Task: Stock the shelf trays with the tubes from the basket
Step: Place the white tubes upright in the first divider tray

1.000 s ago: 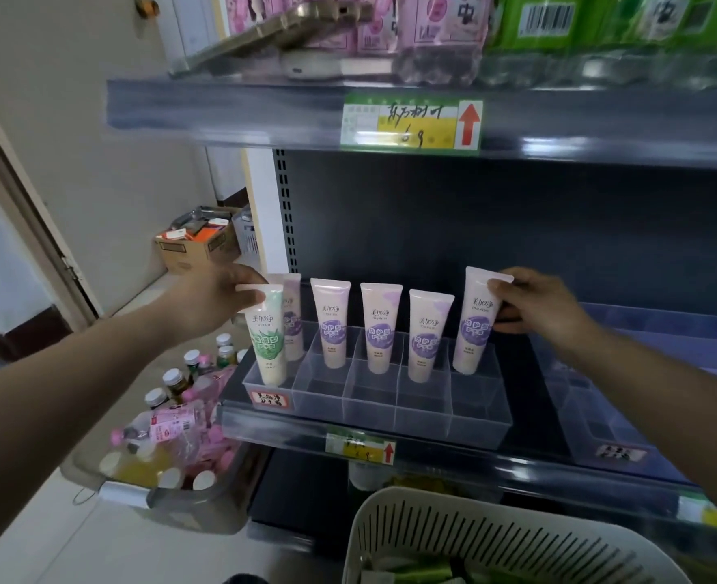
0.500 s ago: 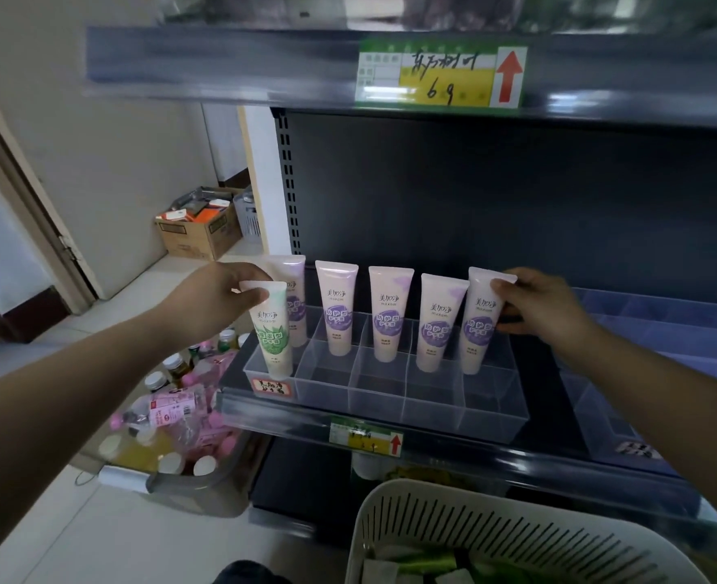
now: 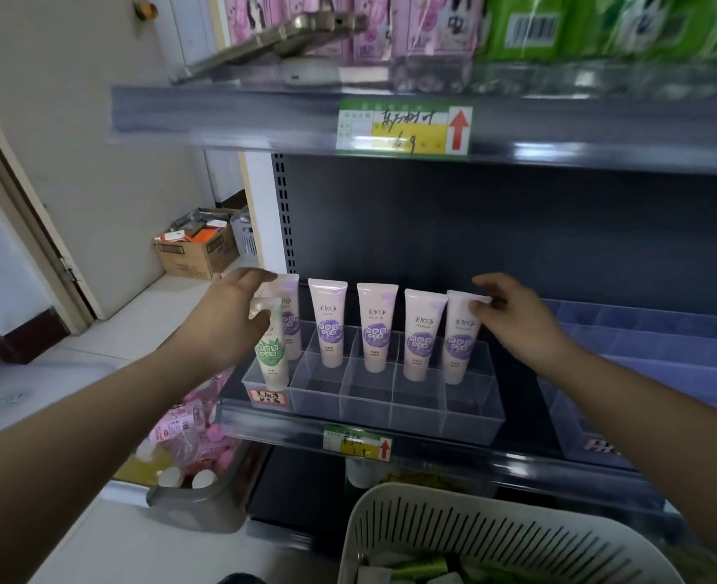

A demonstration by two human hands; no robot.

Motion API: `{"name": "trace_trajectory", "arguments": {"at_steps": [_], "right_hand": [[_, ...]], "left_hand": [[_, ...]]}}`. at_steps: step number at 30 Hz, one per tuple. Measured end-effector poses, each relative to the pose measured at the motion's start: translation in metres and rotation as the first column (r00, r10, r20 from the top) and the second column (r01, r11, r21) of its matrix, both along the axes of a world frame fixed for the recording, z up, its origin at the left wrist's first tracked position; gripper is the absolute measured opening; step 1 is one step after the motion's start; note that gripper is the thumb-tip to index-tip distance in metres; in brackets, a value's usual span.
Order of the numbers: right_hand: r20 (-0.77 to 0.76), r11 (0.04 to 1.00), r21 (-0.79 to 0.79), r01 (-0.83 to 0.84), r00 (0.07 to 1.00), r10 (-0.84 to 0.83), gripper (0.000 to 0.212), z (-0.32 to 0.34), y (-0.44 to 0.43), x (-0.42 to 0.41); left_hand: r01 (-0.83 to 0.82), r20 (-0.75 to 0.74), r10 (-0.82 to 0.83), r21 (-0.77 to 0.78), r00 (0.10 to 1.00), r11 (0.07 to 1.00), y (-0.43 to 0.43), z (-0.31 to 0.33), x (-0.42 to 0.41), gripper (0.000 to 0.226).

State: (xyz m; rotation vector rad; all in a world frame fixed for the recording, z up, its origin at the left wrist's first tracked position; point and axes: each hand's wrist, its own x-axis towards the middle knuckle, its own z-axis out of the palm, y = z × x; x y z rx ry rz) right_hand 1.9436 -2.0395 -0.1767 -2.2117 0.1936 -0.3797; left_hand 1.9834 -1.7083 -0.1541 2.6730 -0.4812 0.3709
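Now both hands are working at opposite ends of the clear tray (image 3: 390, 400) on the shelf (image 3: 517, 463). The left hand (image 3: 226, 326) is curling its fingers round the crimped top of the green tube (image 3: 273, 351), which is standing cap-down in the front compartment just below that hand and leaning slightly. The right hand (image 3: 521, 320) is pinching the crimp of the end purple tube (image 3: 460, 339) between thumb and fingertips. That tube is sitting in what is looking like the back compartment, directly under those fingertips. Between the hands, three more purple tubes (image 3: 377, 330) are standing in the back row, and another is showing partly behind the left hand's fingers. The basket (image 3: 453, 524) is sitting below, between the two forearms, with more stock lying inside, only partly in view.

The step in hand is looking like seating and squaring the two end tubes. Doing it well is calling for pressing each cap flat onto its compartment floor before letting go and tipping the green tube upright so its label is facing forward. The fingers should be lifting straight up off the crimps, since a sideways drag is risking toppling the neighbours.
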Motion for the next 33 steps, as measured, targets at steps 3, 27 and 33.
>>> {"name": "trace_trajectory", "arguments": {"at_steps": [3,27,33], "right_hand": [[-0.003,0.983,-0.179,-0.031,1.0,0.03,0.042,0.008,0.001,-0.012],[-0.211,0.696,-0.682,-0.227,0.971,0.11,0.078,0.016,0.011,-0.139],[-0.259,0.726,-0.635,-0.263,0.958,0.121,0.082,-0.004,0.006,-0.175]], "left_hand": [[0.017,0.079,-0.027,0.115,0.996,0.993,-0.009,0.008,-0.007,0.052],[0.122,0.007,-0.132,0.33,0.991,0.936,-0.103,-0.018,-0.135,0.086],[0.181,-0.027,-0.181,0.295,0.983,0.938,-0.12,-0.047,-0.165,0.091]]}}
